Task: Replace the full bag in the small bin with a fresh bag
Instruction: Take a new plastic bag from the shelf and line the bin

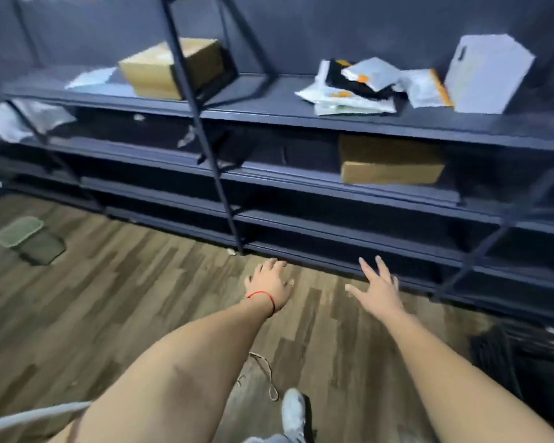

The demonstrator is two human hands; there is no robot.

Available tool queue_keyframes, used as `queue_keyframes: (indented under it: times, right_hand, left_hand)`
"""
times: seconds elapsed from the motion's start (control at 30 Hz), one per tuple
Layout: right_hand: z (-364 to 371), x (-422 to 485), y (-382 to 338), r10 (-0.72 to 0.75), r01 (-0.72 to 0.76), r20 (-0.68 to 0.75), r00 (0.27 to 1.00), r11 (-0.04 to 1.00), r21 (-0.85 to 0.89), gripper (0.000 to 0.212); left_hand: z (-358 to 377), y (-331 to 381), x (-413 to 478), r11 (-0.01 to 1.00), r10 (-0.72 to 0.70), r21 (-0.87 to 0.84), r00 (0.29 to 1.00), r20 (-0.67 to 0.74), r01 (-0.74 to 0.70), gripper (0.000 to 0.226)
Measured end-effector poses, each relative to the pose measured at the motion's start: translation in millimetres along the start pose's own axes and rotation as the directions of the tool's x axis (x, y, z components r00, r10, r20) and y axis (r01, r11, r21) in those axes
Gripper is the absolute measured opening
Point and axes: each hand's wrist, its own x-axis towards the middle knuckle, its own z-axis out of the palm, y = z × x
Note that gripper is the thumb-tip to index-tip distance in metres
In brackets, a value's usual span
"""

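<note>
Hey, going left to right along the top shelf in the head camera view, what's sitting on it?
Flat pale packet → brown cardboard box → heap of plastic mailers → white box.

Dark metal shelving unit (301,119), several tiers, stands against a dark wall on wood-pattern flooring (109,298).

Top visible tier: 1 cardboard box (147,75) at left, a flat pale packet (90,79) just beside it. At right, a loose pile of mailer packets (355,91), white, black and orange, next to 1 upright white box (486,75).

Tier below: crumpled white packets (16,119) at far left, a 2nd cardboard box (390,161) at right.

Floor: 1 green lidded container (20,231) touching a darker green item (44,249), blurred. A length of cord (266,369) lies loose near the bottom centre.
</note>
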Motion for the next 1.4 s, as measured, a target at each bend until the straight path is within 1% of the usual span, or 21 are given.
queue_keyframes:
  times: [0.07, 0.17, 0.3, 0.47, 0.6, 0.8, 0.87, 0.97, 1.03, 1.23, 1.33, 1.4]
  right_hand:
    - [15.3, 20.5, -45.0, -0.09, 0.093, 0.069, 0.994, 0.995, -0.04, 0.074]
    - [40.8, 41.3, -111.1, -0.215, 0.229, 0.158, 0.964, 0.971, -0.075, 0.075]
    - [78.8, 60.4, -193.3, -0.371, 0.402, 0.269, 0.889, 0.913, -0.07, 0.077]
    - [118.3, 70.3, -264.4, -0.465, 0.519, 0.378, 0.8, 0.854, -0.047, 0.077]
    - [145.5, 88.0, -309.5, -0.541, 0.637, 0.454, 0.708, 0.767, -0.08, 0.079]
    - [172.0, 117.5, -370.5, -0.568, 0.712, 0.539, 0.623, 0.697, -0.088, 0.081]
    - [177.4, 129.7, -393.0, -0.585, 0.731, 0.54, 0.605, 0.676, -0.088, 0.081]
    - [183.9, 151.5, -425.2, -0.588, 0.734, 0.547, 0.596, 0.674, -0.076, 0.079]
    - [188.0, 165.1, -443.7, -0.6, 0.747, 0.554, 0.577, 0.662, -0.061, 0.077]
    - [200.4, 210.4, -496.2, -0.665, 0.806, 0.568, 0.484, 0.592, 0.005, 0.072]
    - [213.8, 243.5, -514.9, -0.666, 0.836, 0.606, 0.436, 0.549, 0.002, 0.072]
    - [224.8, 269.5, -528.5, -0.665, 0.856, 0.632, 0.399, 0.517, 0.004, 0.071]
  left_hand:
    - [-18.2, -38.2, -1.1, 0.995, -0.092, -0.036, 0.994, -0.057, 0.09, 0.051]
    - [-39.2, -89.9, -5.0, 0.973, -0.222, -0.096, 0.968, -0.122, 0.211, 0.05]
    - [-62.2, -147.1, -2.9, 0.922, -0.378, -0.157, 0.912, -0.159, 0.355, 0.05]
    - [-82.0, -189.1, 9.2, 0.869, -0.482, -0.238, 0.853, -0.201, 0.435, 0.049]
    - [-90.4, -217.4, 28.6, 0.83, -0.546, -0.269, 0.811, -0.209, 0.489, 0.05]
    - [-112.8, -257.6, 58.3, 0.784, -0.608, -0.323, 0.761, -0.226, 0.531, 0.049]
    - [-127.7, -269.3, 72.5, 0.774, -0.621, -0.339, 0.745, -0.243, 0.535, 0.049]
    - [-148.6, -282.9, 96.1, 0.778, -0.621, -0.328, 0.735, -0.271, 0.536, 0.049]
    - [-160.1, -290.5, 108.6, 0.774, -0.628, -0.327, 0.727, -0.279, 0.543, 0.05]
    - [-181.8, -315.8, 147.8, 0.737, -0.673, -0.332, 0.681, -0.289, 0.588, 0.052]
    - [-184.0, -325.9, 173.4, 0.704, -0.709, -0.349, 0.646, -0.284, 0.619, 0.052]
    - [-183.3, -332.7, 193.3, 0.667, -0.744, -0.361, 0.607, -0.278, 0.652, 0.052]
